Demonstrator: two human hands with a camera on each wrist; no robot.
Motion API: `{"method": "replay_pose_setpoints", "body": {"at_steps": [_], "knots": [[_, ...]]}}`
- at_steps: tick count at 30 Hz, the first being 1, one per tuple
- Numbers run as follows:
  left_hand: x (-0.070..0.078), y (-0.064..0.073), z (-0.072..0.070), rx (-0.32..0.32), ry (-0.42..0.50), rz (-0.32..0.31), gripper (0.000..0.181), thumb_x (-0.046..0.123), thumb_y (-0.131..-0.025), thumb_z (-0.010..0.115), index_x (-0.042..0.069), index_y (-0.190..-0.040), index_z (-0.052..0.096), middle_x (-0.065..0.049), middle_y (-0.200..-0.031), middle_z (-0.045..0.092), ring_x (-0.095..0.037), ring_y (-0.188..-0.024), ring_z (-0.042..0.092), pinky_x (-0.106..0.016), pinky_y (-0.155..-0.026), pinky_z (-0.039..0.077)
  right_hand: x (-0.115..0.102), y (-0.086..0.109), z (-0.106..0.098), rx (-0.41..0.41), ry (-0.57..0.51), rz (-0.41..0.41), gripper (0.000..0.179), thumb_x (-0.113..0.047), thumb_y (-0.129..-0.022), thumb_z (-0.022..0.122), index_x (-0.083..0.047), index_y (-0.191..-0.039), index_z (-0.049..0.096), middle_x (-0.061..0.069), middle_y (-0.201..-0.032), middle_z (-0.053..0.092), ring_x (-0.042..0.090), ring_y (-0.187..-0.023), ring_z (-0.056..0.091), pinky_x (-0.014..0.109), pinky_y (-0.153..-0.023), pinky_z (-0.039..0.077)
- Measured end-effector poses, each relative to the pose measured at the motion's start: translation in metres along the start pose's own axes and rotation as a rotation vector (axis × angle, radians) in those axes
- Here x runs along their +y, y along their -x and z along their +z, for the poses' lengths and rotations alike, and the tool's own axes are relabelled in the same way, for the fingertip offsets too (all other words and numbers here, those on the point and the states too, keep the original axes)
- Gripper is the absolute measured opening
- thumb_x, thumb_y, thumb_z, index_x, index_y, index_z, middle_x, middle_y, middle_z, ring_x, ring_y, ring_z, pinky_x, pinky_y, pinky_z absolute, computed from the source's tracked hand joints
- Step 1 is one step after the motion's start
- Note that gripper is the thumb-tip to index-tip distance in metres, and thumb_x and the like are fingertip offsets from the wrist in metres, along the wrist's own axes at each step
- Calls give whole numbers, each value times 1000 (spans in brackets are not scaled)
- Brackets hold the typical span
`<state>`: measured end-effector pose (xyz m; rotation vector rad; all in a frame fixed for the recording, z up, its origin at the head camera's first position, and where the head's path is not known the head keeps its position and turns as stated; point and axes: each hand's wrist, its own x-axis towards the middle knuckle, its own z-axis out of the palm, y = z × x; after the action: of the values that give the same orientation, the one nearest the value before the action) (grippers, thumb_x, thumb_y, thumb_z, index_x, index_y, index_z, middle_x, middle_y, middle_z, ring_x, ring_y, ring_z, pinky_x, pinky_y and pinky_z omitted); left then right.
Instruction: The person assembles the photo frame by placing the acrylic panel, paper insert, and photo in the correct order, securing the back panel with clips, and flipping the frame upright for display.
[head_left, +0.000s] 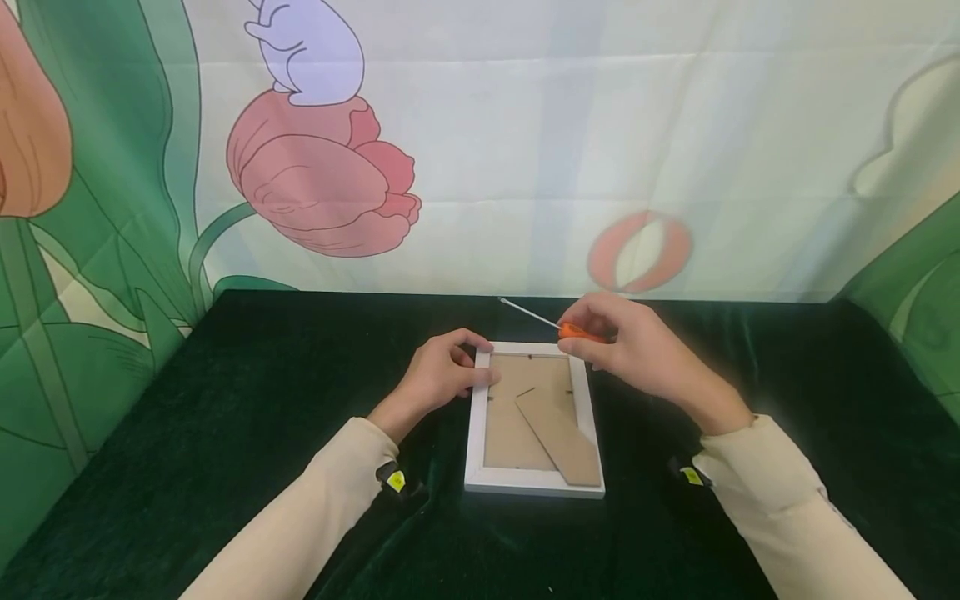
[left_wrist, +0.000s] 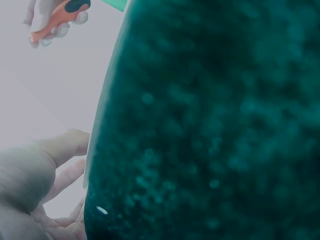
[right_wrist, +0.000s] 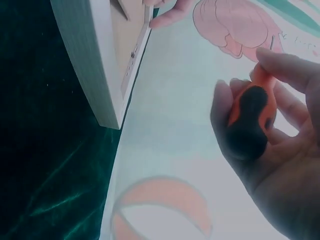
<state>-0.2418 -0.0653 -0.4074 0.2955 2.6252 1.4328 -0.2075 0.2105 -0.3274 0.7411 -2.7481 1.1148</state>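
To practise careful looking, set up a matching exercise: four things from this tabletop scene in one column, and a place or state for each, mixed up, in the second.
1. picture frame
2. screwdriver
3. left hand
4. cardboard stand

a. gripped in the right hand
b. lying face down on the dark cloth
c. attached to the frame's back
d. holding the frame's left edge

Pairs: 1-b, 2-a, 3-d, 4-c

Head view down over the table [head_left: 225, 400]; wrist views close, low, both sharing the screwdriver [right_wrist: 250, 120].
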Motion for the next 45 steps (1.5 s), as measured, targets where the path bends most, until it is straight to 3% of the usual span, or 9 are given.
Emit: {"method": "replay_pose_setpoints", "body": {"at_steps": [10, 20, 28, 37, 45], "knots": [[-1, 0, 0, 4, 12, -2, 40, 20, -91, 87, 14, -127, 71, -11, -98, 65, -26, -83, 70, -34, -74, 64, 7, -14, 0, 77, 97, -57, 30, -17, -96, 82, -8, -123, 73, 3, -98, 70, 23, -89, 61, 36, -68, 58], [-1, 0, 0, 1, 21, 1, 39, 19, -91, 87, 14, -126, 72, -11, -97, 65, -26, -82, 70, -34, -74, 64, 4, -26, -1, 143, 73, 3, 31, -19, -98, 80, -7, -125, 70, 5, -102, 71, 25, -91, 61, 38, -71, 57], [0, 0, 0, 1, 23, -5, 39, 20, -91, 87, 15, -127, 72, -10, -97, 65, -26, -82, 70, -34, -74, 64, 3, -36, -1, 175, 85, 27, 36, -19, -97, 81, -5, -127, 68, 9, -112, 72, 27, -98, 63, 41, -81, 62], [0, -2, 2, 5, 22, -2, 39, 21, -91, 87, 15, -126, 72, -10, -97, 65, -25, -82, 70, -33, -73, 64, 12, -47, 1, 194, 59, 128, 42, -24, -95, 83, -5, -127, 65, 11, -112, 70, 28, -98, 63, 40, -81, 61], [1, 0, 0, 3, 17, -8, 39, 21, -91, 87, 14, -126, 72, -10, -97, 65, -26, -82, 69, -33, -73, 64, 34, -49, 6, 185, -5, 229, 37, -26, -96, 82, -7, -120, 61, 11, -108, 65, 29, -95, 60, 37, -80, 59]]}}
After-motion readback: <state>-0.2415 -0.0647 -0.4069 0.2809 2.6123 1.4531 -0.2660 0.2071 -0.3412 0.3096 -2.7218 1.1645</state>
